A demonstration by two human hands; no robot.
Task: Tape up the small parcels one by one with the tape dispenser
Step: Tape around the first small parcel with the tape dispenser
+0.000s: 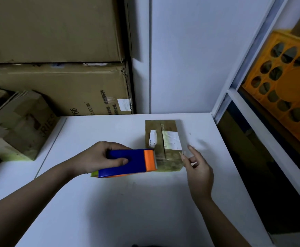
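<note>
Left grip (99, 157) around tape dispenser (127, 163) touching parcel (163, 141); right grip (197, 168) loose, empty.

head-worn view, forward and down, close over white table (127, 202)

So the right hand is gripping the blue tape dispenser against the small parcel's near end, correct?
Not quite: the head view shows the left hand gripping the blue tape dispenser against the small parcel. The right hand is open beside it.
</note>
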